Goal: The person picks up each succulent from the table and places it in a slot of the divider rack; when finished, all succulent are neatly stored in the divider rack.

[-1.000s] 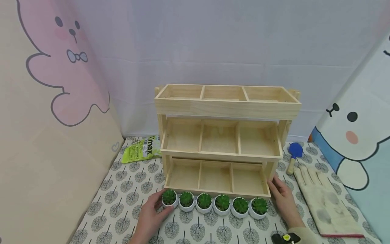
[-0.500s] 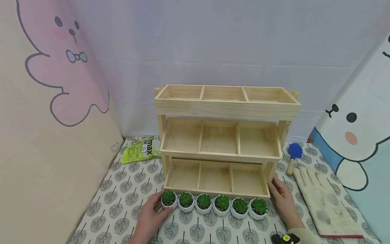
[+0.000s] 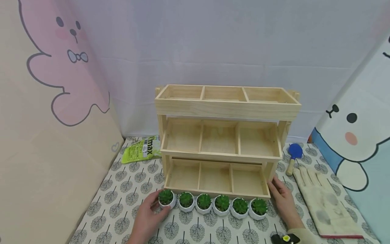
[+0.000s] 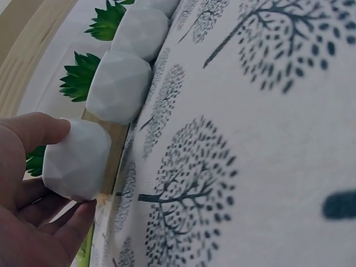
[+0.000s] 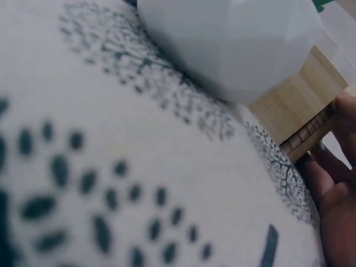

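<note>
In the head view my left hand (image 3: 148, 215) grips the leftmost small succulent pot (image 3: 172, 201), a faceted white pot with a green plant. The left wrist view has the thumb at the rim of this white pot (image 4: 80, 161) and fingers around its lower side. A narrow gap separates it from the neighbouring succulent pot (image 3: 186, 207) in a row along the front of a three-tier wooden plant shelf (image 3: 228, 110). My right hand (image 3: 285, 205) holds the lower right side of the shelf, thumb at the front and fingers reaching behind, partly hidden.
A blue-headed trowel (image 3: 295, 150) and a pale work glove (image 3: 326, 203) lie to the right. The green bag (image 3: 141, 149) rests behind at the left. Tree-patterned cloth (image 3: 112, 217) covers the table, with curtains at the back and sides.
The leftmost succulent pot has shifted slightly left in my left hand, opening a gap to its neighbour. My right hand stays at the shelf.
</note>
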A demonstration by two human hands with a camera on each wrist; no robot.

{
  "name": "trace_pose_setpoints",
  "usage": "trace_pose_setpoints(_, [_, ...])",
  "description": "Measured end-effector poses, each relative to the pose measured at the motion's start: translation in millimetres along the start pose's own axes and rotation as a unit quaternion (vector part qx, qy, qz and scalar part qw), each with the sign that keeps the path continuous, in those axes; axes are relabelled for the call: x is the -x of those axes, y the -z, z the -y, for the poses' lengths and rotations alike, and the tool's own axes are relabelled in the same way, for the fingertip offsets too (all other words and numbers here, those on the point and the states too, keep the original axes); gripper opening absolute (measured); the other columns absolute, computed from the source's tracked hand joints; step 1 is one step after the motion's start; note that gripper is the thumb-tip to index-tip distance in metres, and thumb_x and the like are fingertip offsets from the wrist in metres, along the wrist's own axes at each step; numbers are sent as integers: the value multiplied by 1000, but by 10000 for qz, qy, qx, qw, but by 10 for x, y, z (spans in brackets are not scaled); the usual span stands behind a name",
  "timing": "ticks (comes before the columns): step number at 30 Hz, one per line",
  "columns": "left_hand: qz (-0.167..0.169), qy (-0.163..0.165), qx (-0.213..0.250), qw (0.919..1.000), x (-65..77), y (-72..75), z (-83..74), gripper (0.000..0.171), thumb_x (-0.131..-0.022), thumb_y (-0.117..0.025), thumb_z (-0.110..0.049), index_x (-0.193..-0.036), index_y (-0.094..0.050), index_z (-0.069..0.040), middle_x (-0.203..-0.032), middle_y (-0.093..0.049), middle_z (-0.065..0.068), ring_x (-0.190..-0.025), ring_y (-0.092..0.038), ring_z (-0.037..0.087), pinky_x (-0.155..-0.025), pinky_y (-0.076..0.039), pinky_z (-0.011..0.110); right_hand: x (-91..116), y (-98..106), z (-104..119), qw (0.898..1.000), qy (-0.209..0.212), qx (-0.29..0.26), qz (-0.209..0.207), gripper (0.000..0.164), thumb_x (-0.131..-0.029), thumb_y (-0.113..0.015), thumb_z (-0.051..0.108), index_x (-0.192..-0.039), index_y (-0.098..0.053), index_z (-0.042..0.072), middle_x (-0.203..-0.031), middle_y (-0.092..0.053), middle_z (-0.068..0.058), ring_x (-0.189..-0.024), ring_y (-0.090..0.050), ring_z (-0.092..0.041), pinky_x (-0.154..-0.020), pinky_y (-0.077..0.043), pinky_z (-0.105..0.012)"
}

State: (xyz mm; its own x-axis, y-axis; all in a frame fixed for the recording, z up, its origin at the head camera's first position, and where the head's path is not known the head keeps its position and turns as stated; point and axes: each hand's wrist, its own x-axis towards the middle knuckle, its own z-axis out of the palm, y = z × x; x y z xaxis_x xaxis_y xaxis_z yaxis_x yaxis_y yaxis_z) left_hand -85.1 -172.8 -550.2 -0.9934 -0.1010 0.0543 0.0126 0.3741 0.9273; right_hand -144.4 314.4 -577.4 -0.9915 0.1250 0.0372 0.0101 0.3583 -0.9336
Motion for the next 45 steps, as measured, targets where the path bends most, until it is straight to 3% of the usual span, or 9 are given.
trace_pose_setpoints(3, [-4, -125, -155, 9998, 4, 33, -10, 69, -79, -90, -6, -142, -61, -7, -138, -63, 7, -123, -64, 26, -103, -51, 31, -1, 3, 3, 10000, -9, -31, 2, 64, -111, -50, 41, -165, -27, 16, -168, -25, -16, -151, -26, -40, -98, -36, -4])
trace_pose_setpoints(10, [-55, -750, -425, 9963, -30, 115, -101, 63, -78, -88, 0, -136, -66, -10, -130, -67, 3, -118, -65, 24, -99, -56, 34, 1, 8, 8, 9998, -3, -182, 59, 63, -111, -49, 40, -165, -26, 17, -169, -23, -14, -153, -24, -38, -99, -36, -5])
trace_pose_setpoints(22, [83, -872, -379, 9954, -192, 157, -270, 63, -79, -86, 2, -137, -65, -13, -133, -65, 1, -122, -62, 21, -101, -54, 32, -3, 5, -17, 9998, 50, -211, 21, 63, -111, -50, 38, -165, -27, 14, -167, -26, -17, -151, -27, -40, -98, -38, -6])
trace_pose_setpoints(29, [51, -1013, -441, 9939, -272, 119, -359, 66, -78, -87, 3, -139, -63, -5, -134, -65, 6, -122, -63, 24, -99, -55, 34, -1, 1, 4, 10000, -32, -73, 8, 65, -110, -51, 41, -165, -28, 16, -167, -27, -15, -151, -27, -40, -98, -36, -4])
trace_pose_setpoints(35, [111, -1200, -406, 9919, -387, 51, -414, 60, -79, -86, 3, -135, -65, -4, -129, -67, 7, -121, -64, 29, -100, -55, 40, 4, -5, -11, 9999, -25, -134, 17, 65, -110, -51, 40, -165, -27, 16, -167, -28, -16, -151, -28, -41, -98, -37, -5])
trace_pose_setpoints(39, [107, -1062, -393, 9935, -446, 9, -438, 57, -81, -85, 0, -134, -66, -5, -128, -67, 9, -121, -64, 31, -100, -55, 38, 12, -10, -20, 9998, 47, -177, 34, 64, -111, -50, 39, -166, -26, 16, -167, -29, -17, -150, -29, -41, -98, -39, -7])
trace_pose_setpoints(45, [147, -854, -120, 9962, -534, -43, -434, 62, -82, -83, 1, -139, -60, 4, -132, -64, 18, -121, -64, 37, -98, -55, 33, 15, -15, -22, 9988, 137, -461, 107, 63, -111, -50, 36, -166, -26, 15, -166, -28, -20, -149, -28, -44, -97, -43, -9])
